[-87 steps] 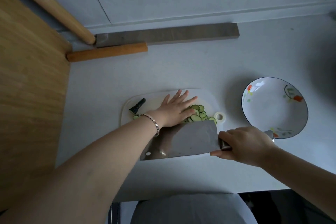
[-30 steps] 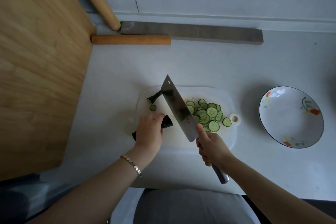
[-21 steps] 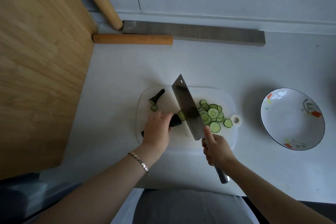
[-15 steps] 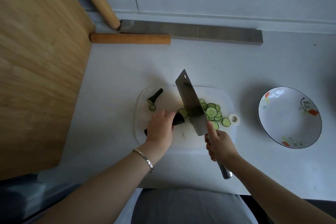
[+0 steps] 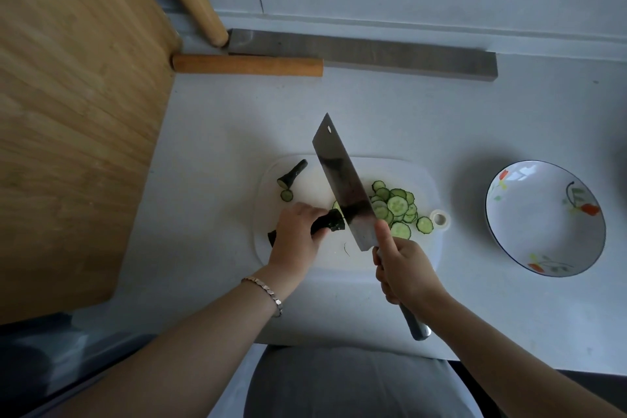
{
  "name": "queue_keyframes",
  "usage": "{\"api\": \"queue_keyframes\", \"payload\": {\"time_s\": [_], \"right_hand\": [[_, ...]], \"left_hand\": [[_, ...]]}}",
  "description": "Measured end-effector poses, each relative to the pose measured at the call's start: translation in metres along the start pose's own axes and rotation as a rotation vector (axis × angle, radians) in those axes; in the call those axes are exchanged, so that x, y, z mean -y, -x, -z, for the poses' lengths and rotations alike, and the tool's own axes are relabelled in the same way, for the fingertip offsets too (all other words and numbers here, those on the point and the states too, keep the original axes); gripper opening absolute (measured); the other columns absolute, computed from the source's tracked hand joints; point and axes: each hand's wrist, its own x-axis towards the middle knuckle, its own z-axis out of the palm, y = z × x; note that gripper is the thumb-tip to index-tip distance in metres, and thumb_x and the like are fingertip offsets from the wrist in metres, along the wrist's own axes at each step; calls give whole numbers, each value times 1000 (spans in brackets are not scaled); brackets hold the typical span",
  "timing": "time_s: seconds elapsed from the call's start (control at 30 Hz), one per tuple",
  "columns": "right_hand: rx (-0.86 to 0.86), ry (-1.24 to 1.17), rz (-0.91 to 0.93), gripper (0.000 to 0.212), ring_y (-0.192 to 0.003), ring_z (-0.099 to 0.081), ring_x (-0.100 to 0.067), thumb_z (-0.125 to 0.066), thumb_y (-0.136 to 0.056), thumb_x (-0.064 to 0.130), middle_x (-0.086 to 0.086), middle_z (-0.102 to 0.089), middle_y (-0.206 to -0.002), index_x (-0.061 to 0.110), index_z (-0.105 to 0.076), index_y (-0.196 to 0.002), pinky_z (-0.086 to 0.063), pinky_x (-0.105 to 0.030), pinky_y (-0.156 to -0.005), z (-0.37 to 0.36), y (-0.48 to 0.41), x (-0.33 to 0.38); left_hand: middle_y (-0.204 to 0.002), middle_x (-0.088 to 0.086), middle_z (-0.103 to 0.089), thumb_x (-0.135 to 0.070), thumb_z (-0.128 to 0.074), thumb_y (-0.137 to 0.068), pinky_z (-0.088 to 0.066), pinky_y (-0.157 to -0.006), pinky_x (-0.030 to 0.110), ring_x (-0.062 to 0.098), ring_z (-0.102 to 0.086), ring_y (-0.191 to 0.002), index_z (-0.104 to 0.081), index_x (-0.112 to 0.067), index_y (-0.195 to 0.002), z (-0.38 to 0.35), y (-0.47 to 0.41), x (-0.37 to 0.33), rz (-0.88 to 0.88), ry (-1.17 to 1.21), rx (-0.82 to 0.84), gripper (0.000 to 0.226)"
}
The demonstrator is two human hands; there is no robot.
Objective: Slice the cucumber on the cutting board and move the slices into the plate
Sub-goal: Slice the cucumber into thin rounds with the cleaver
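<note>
On the white cutting board (image 5: pixel 420 180) my left hand (image 5: pixel 297 234) grips a short dark piece of cucumber (image 5: pixel 330 222), its cut end facing right. My right hand (image 5: pixel 403 268) holds a cleaver (image 5: pixel 342 183) by the handle, thumb along the blade's side. The blade stands on edge against the cucumber's cut end. A pile of several green slices (image 5: pixel 397 210) lies right of the blade. A cucumber stem end (image 5: pixel 292 174) and one slice (image 5: pixel 286 195) lie at the board's far left. The flowered plate (image 5: pixel 502 231) at the right holds nothing.
A large wooden board (image 5: pixel 74 105) fills the left side. Two wooden rolling pins (image 5: pixel 247 65) and a grey strip (image 5: pixel 373 52) lie along the back wall. The grey counter's front edge runs just below my wrists.
2.9 s ago my left hand lay flat on the slices beside the flat cleaver. Since then it gripped the cucumber piece, and the upright cleaver has worked rightward with it over the last second.
</note>
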Motion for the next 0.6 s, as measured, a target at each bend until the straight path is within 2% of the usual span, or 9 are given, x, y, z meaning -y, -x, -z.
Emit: {"api": "queue_keyframes", "payload": {"time_s": [0.13, 0.23, 0.43, 0.5, 0.6], "right_hand": [[-15, 17, 5, 55, -32, -30, -10, -39, -90, 59, 6, -35, -39, 13, -39, -59, -29, -19, -38, -5, -1, 0], [-35, 39, 22, 56, -33, -30, -11, -38, -90, 58, 6, -36, -40, 12, -38, -59, -29, -19, -38, -8, -2, -1], [-94, 158, 101, 59, -52, -36, -21, -33, -87, 64, -9, -39, -56, 10, -40, -65, -33, -33, -56, -17, -6, -12], [-97, 171, 90, 59, -54, -35, -22, -32, -86, 65, -10, -38, -58, 10, -41, -66, -33, -34, -57, -22, -9, -14], [-102, 171, 69, 60, -55, -35, -22, -32, -86, 66, -10, -38, -60, 10, -39, -66, -32, -34, -57, -27, -17, -18]], "left_hand": [[-83, 9, -66, -7, -71, -73, -33, -80, 25, 26, -56, -87, -70, -12, -92, -4, 0, 2, -10, 27, -32, 19], [-87, 8, -65, -8, -71, -74, -30, -80, 22, 27, -55, -91, -69, -13, -93, -6, 0, 5, 0, 46, -47, 20], [-91, 9, -66, -8, -70, -75, -31, -83, 22, 26, -54, -94, -69, -12, -96, -5, 1, 3, -12, 49, -52, 21], [-92, 8, -65, -8, -70, -76, -31, -82, 20, 25, -53, -95, -69, -12, -97, -6, 2, 3, -14, 40, -53, 21], [-90, 7, -64, -9, -71, -75, -39, -80, 27, 27, -53, -92, -69, -12, -95, -8, 3, 3, -11, 57, -65, 20]]}}
